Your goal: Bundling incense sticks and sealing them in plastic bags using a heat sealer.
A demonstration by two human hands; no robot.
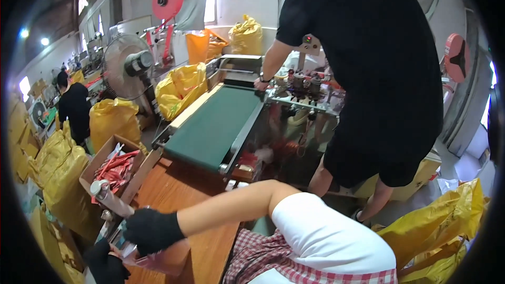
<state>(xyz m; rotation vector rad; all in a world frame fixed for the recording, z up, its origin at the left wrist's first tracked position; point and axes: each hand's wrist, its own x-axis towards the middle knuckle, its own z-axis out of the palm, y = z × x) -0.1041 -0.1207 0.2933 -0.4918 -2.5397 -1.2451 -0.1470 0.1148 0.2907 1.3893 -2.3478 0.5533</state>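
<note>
My left hand (107, 263), in a black glove, is at the lower left edge of a wooden table. Its fingers are curled, with a bare fingertip showing; what they grip is hidden. My right hand (152, 231), also black-gloved, reaches across from the right with its fingers bent downward, close beside the left. Something pale and bluish shows between the hands, too covered to name. Under my right hand stands a pinkish box-like thing (167, 261), partly hidden. Just beyond the hands, a pale cylinder (111, 199) leans over the table's edge.
A green conveyor belt (213, 126) ends at the wooden table (210, 231). An open carton (141, 171) holds red packets. A person in black (368, 68) stands at the machine, one hand at the belt's far end. Yellow sacks (66, 189) and a fan (129, 66) stand left.
</note>
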